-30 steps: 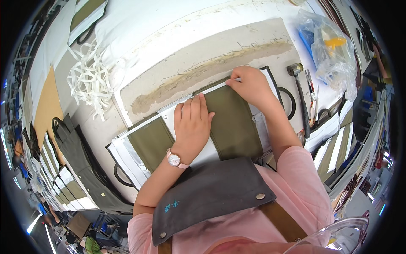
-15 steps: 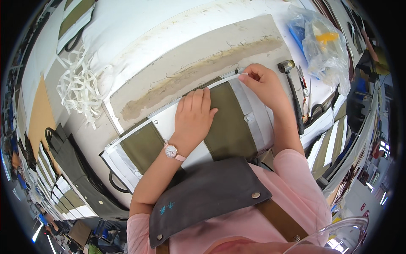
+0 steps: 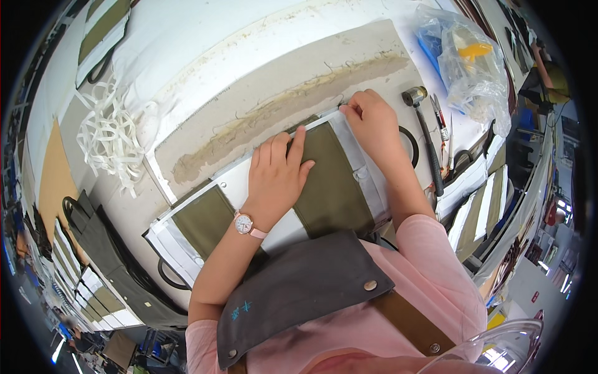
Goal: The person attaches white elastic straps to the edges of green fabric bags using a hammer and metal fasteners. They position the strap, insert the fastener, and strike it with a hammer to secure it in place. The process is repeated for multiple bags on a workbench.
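Observation:
A flat bag piece (image 3: 330, 187) with olive and white panels lies on the table in front of me, its dark loop handles showing at the left and right ends. My left hand (image 3: 275, 177) rests flat on it, fingers stretched toward the far edge; a pink watch (image 3: 244, 224) is on that wrist. At the far right part of that edge, my right hand (image 3: 372, 124) is closed in a pinch on the bag piece's white border. The fingertips partly hide what lies between them.
A stained grey board (image 3: 299, 100) lies beyond the bag piece. White tape strips (image 3: 112, 137) are heaped at left, near stacked dark bags (image 3: 128, 255). At right are a hammer (image 3: 427, 134), slim tools (image 3: 443, 128), a clear plastic bag (image 3: 473, 81) and more striped bag pieces (image 3: 476, 212).
My right hand has shifted slightly left along the far edge, its pinch kept. The left index finger has spread away from the others, and a dark handle now shows beside my right wrist.

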`<state>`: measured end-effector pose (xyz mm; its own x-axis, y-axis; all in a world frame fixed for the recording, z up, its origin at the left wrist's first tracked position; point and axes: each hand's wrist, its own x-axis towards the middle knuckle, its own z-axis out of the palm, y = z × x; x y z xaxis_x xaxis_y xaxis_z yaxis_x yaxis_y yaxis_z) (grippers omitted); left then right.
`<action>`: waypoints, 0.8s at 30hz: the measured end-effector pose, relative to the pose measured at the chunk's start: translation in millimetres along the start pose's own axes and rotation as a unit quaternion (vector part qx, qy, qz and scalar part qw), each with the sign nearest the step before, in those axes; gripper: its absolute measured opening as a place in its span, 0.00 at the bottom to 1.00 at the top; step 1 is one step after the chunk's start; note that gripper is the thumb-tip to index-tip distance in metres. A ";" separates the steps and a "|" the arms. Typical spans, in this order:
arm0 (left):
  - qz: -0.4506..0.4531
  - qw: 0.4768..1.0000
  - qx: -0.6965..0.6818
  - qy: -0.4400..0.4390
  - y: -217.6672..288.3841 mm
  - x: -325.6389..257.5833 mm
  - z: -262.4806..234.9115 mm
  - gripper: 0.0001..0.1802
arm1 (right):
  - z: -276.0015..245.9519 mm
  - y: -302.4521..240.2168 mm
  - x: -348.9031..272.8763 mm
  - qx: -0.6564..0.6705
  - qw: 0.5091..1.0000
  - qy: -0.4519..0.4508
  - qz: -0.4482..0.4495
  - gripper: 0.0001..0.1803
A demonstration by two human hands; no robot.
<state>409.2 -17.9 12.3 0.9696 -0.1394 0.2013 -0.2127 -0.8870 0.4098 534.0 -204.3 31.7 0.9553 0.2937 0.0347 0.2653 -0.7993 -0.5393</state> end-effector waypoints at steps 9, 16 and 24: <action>-0.006 1.000 0.014 -0.002 -0.3 11.9 0.1 0.33 | -10.1 0.0 0.4 0.033 0.999 -0.026 -0.008 0.09; -0.005 1.000 0.019 -0.011 -0.1 11.5 -0.5 0.32 | -0.9 0.8 0.9 0.018 1.000 -0.005 0.000 0.09; -0.003 1.000 0.020 -0.013 -1.1 12.3 -0.2 0.31 | -7.6 -0.3 0.4 0.038 0.999 -0.022 0.003 0.09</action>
<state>421.3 -18.6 14.5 0.9738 -0.1442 0.1759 -0.2017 -0.9048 0.3751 535.3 -208.0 38.3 0.9498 0.3127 -0.0056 0.2466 -0.7598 -0.6016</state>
